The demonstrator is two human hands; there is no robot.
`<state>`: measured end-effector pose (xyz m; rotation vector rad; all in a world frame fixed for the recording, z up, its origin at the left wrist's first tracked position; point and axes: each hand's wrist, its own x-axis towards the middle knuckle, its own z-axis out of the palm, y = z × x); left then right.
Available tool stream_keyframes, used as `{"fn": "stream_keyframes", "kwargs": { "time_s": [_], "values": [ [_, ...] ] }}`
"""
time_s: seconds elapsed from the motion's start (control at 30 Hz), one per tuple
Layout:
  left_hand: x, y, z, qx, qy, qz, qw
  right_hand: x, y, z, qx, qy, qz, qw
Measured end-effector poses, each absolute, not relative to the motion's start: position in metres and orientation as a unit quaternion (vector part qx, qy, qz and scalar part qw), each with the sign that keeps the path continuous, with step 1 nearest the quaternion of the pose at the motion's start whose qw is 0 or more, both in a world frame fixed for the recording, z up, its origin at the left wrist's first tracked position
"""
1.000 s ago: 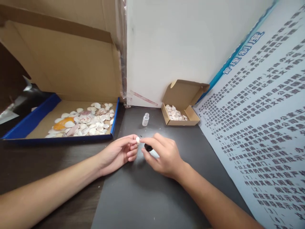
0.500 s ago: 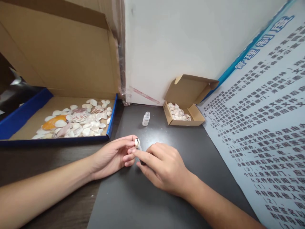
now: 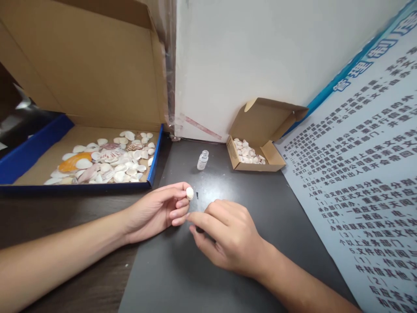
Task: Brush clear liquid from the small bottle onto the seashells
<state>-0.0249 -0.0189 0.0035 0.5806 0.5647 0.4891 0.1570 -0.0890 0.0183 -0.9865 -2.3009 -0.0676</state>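
Observation:
A small white ribbed seashell (image 3: 190, 194) is pinched between the thumb and forefinger of my left hand (image 3: 159, 211), its ridged side in view. My right hand (image 3: 228, 232) is closed around a small brush, whose dark tip (image 3: 197, 195) points up just right of the shell, apart from it. Its dark handle end (image 3: 199, 229) shows between my thumb and fingers; the rest is mostly hidden or hard to make out. Beyond both hands, a small clear glass bottle (image 3: 202, 161) with a pale label stands upright and uncapped.
A blue-edged cardboard box (image 3: 153, 171) with its lid raised holds many shells at the left. A smaller brown cardboard box (image 3: 276, 160) with white shells stands at the back right. A printed poster (image 3: 368, 174) slants along the right; a white panel (image 3: 241, 56) rises behind.
The brush tip has come away from the shell, to the right. The shell has turned so its ribbed face shows more. The whole view has shifted slightly.

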Motion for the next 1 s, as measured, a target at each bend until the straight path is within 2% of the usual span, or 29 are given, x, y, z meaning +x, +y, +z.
{"fn": "stream_keyframes", "kwargs": {
  "time_s": [0.33,0.57,0.7,0.87,1.0],
  "values": [
    [-0.0257,-0.0196,0.0039,0.276,0.265,0.236,0.893,0.1549,-0.0905,0.0155,-0.373,-0.878,-0.029,0.297],
    [-0.0256,-0.0198,0.0044,0.288,0.270,0.232,0.889,0.1570,-0.0895,0.0142,-0.396,-0.883,-0.027,0.251],
    [-0.0257,-0.0197,0.0049,0.280,0.274,0.232,0.890,0.1560,-0.0913,0.0147,-0.375,-0.891,0.002,0.258],
    [-0.0264,-0.0194,0.0036,0.282,0.271,0.229,0.891,0.1569,-0.0917,0.0158,-0.411,-0.883,0.086,0.207],
    [-0.0263,-0.0196,0.0036,0.279,0.275,0.230,0.891,0.1561,-0.0927,0.0174,-0.409,-0.878,0.099,0.227]
  ]
}}
